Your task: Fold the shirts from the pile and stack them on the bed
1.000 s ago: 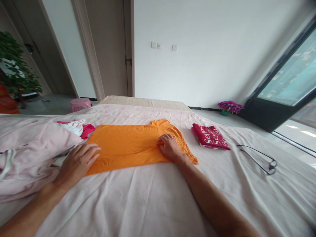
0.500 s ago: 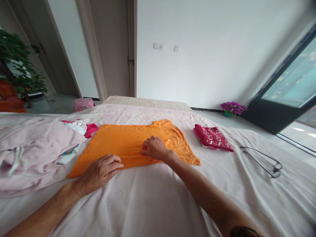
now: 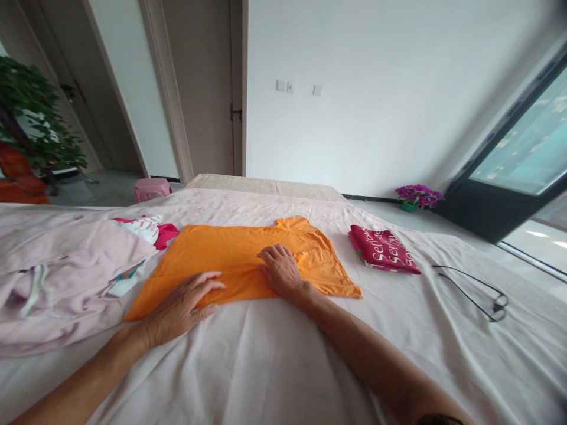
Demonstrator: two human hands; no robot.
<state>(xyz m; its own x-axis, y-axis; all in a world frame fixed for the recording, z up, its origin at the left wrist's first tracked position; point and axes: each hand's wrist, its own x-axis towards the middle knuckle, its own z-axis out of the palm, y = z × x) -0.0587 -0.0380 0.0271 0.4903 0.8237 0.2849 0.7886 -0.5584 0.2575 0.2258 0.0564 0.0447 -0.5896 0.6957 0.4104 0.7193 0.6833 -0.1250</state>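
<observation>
Near the folded red cloth with white letters (image 3: 384, 250), the flat orange cloth shirt (image 3: 221, 248) isn't folded small yet; left hand (image 3: 183, 304) spread, right hand (image 3: 282, 271) curled, can't tell if pinching.

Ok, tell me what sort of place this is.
Likely a room in a home: an orange shirt on a pale sheet, a pink stool, and purple flowers near the white wall.

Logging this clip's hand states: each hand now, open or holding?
Left hand: open, at the near edge of the orange fabric shirt.
Right hand: open, loosely curved on the shirt, no grip visible.
</observation>
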